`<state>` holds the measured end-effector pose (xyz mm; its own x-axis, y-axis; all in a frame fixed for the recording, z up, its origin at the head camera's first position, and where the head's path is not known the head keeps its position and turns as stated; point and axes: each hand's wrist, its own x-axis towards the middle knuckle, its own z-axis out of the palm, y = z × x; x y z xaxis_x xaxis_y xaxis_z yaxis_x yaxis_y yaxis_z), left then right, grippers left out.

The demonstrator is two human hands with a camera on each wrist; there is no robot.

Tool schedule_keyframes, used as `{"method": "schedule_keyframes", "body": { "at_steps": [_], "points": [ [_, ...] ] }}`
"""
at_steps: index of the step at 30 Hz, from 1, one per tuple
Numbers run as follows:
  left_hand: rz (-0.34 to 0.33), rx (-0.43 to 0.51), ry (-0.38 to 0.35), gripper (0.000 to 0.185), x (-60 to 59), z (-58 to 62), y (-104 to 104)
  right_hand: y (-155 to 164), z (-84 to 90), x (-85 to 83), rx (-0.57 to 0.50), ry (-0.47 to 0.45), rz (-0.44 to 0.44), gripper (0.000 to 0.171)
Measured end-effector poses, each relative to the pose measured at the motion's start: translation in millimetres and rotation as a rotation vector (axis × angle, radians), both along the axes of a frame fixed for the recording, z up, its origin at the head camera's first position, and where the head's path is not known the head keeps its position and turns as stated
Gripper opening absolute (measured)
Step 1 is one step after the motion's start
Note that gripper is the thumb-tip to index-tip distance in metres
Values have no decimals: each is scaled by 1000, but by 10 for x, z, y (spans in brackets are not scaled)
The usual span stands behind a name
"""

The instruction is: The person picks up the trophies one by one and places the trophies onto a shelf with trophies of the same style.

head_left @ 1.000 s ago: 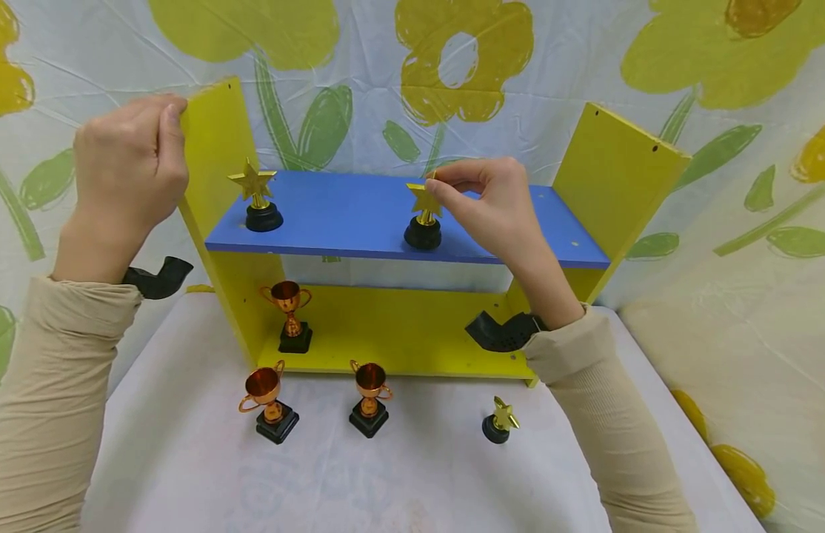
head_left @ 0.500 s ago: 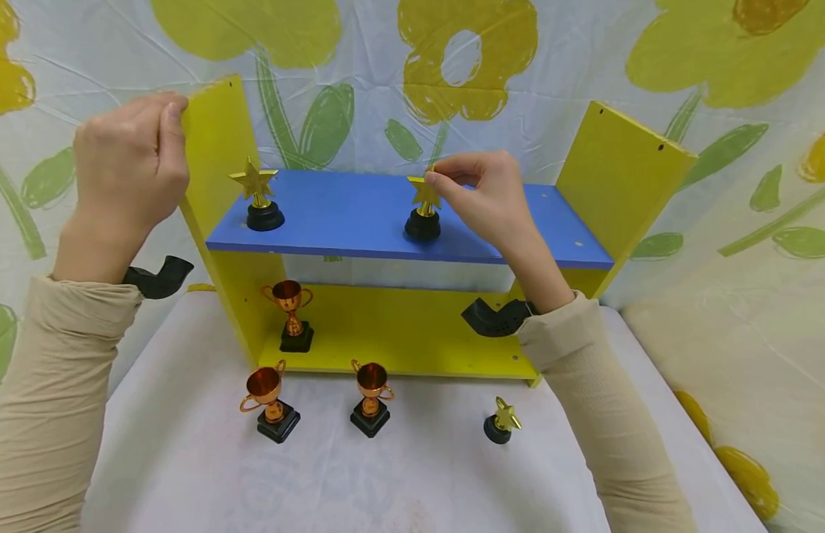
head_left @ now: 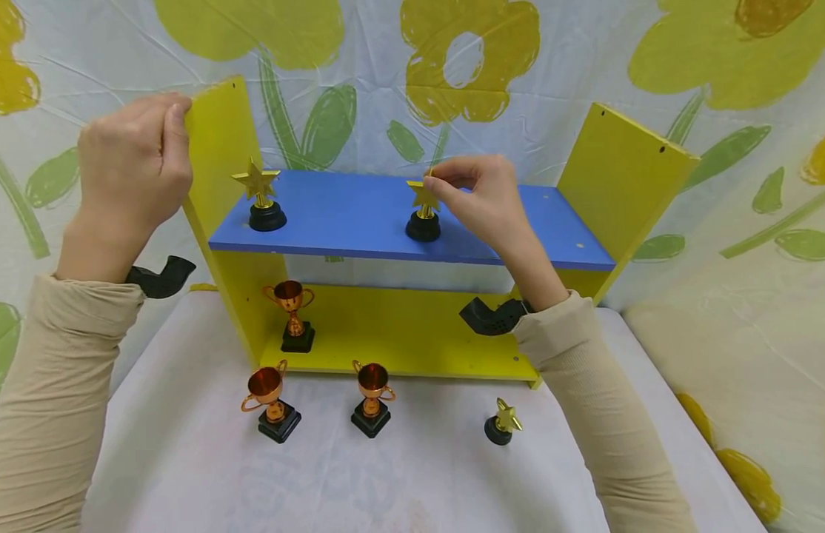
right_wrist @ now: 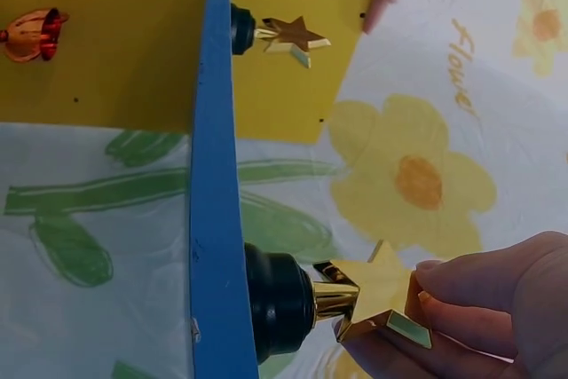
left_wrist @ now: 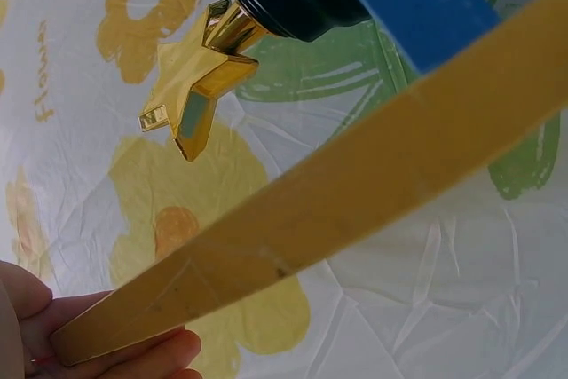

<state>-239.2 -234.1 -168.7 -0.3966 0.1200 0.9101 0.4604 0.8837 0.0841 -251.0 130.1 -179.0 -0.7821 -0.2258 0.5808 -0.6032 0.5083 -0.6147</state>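
Note:
My right hand pinches the star of a gold star trophy between thumb and fingers. The trophy stands upright, its round black base at the blue shelf board, right of the middle. My left hand grips the top corner of the shelf unit's yellow left side panel; in the left wrist view its fingers lie on both sides of the panel's end. A second star trophy stands at the left end of the blue board. On the yellow lower board a copper-coloured cup trophy stands at the left.
In front of the shelf unit, on the white tablecloth, stand a copper cup trophy at the left, another cup trophy near the middle, and a smaller star trophy at the right. The unit's right side panel rises beside my right arm.
My right forearm has shifted slightly left and up, its hand still pinching the star trophy, which stays at the same spot on the blue board. The left hand keeps its grip on the panel.

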Motion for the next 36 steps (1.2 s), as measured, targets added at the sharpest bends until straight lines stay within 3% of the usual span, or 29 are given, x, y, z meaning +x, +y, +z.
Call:
{"method": "schedule_keyframes", "body": {
  "at_steps": [36],
  "points": [
    [-7,-1,12,41,-10,2,-6,-63,-52,-35,-26,-66,-5,21]
  ]
}}
